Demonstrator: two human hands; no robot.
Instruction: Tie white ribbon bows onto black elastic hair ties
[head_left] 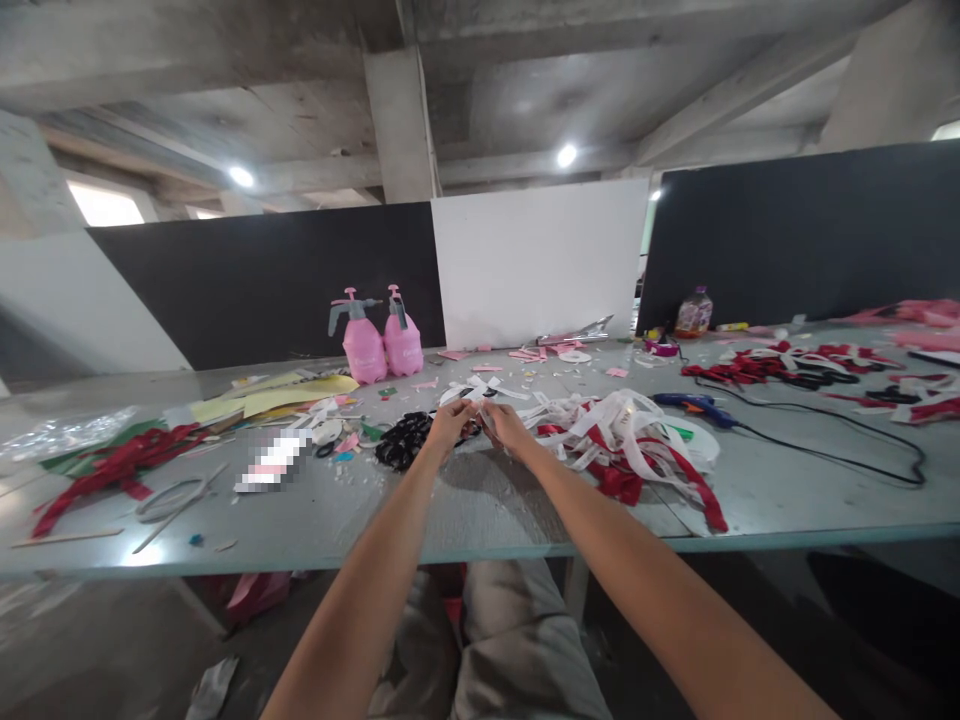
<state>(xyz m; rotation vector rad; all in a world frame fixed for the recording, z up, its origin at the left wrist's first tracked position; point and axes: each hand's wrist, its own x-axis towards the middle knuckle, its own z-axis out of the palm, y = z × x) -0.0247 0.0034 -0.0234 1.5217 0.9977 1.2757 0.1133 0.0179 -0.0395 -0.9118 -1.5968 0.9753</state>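
Both hands meet mid-tabletop, fingertips pinched together on a small white ribbon strip (477,408): left hand (450,420) and right hand (507,424) each closed narrow on it, almost touching. Strip sits just off the grey tabletop (465,510), roughly centred between left and right edges, closer to the near edge than the back panels. Judging by look: thin, soft, near weightless, likely slick satin; it will flop and curl, so best pinched at the ends or at a fold, not mid-span. Black ribbon clump (403,438) just left of the left hand; tangled pile of white and red ribbon strips (630,440) just right of the right hand. Blue glue gun (694,405) with black cable further right; two pink spray bottles (384,345) toward the far edge. Hard to make out: the strip's shape between the fingers, mostly covered. One item left of centre is blurred out.
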